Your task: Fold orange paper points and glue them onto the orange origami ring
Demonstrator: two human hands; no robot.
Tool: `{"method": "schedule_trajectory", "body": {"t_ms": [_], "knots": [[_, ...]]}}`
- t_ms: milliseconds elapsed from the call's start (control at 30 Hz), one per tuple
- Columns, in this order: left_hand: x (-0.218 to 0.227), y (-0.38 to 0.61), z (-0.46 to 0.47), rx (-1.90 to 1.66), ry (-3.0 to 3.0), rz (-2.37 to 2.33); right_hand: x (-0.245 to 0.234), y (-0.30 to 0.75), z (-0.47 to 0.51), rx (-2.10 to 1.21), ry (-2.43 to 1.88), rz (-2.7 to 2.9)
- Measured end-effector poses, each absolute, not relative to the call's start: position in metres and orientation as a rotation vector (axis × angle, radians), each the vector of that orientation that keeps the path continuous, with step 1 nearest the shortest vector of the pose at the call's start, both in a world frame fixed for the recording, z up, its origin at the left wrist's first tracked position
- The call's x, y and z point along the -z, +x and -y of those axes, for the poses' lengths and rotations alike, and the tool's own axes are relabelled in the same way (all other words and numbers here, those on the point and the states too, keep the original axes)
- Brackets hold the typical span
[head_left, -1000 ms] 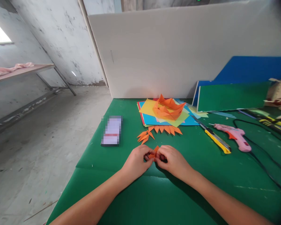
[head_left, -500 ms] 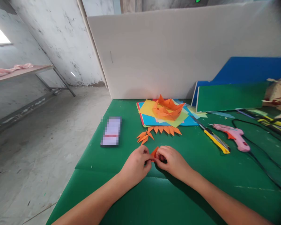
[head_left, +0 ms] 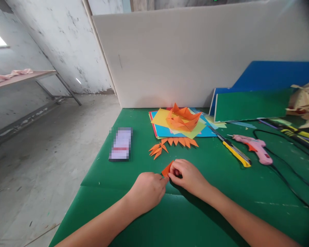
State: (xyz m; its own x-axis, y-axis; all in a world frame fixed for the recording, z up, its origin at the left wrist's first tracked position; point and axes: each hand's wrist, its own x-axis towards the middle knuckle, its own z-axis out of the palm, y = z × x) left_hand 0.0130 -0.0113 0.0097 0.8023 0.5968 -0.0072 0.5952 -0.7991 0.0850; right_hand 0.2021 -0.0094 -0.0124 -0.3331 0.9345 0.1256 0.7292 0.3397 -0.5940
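Observation:
A small folded piece of orange paper (head_left: 167,169) lies over the green tabletop, between my two hands. My right hand (head_left: 186,173) pinches its right side between thumb and fingers. My left hand (head_left: 148,189) is closed, back upward, with its fingertips at the paper's lower edge; its thumb is mostly hidden. Just beyond lie several pointed orange folded pieces (head_left: 158,150), some bunched and others in a row (head_left: 180,141). Behind them, an orange folded-paper ring with points (head_left: 184,118) rests on a stack of coloured paper sheets (head_left: 158,130).
To the left lies a phone (head_left: 121,144) with a blurred screen. On the right are a yellow utility knife (head_left: 235,153) and a pink glue gun (head_left: 254,147) with a trailing black cord. A white board (head_left: 170,58) and a green board (head_left: 252,106) stand at the back.
My left hand has turned palm down and shifted slightly down, so its fingers cover less of the orange paper. More of the paper's left part shows. My right hand keeps its pinch.

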Motion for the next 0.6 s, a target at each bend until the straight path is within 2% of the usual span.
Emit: {"method": "schedule_trajectory", "body": {"t_ms": [600], "knots": [[-0.008,0.024,0.034,0.449,2.955,-1.107,0.01,0.201,0.01,-0.64,-1.45,2.14]]}}
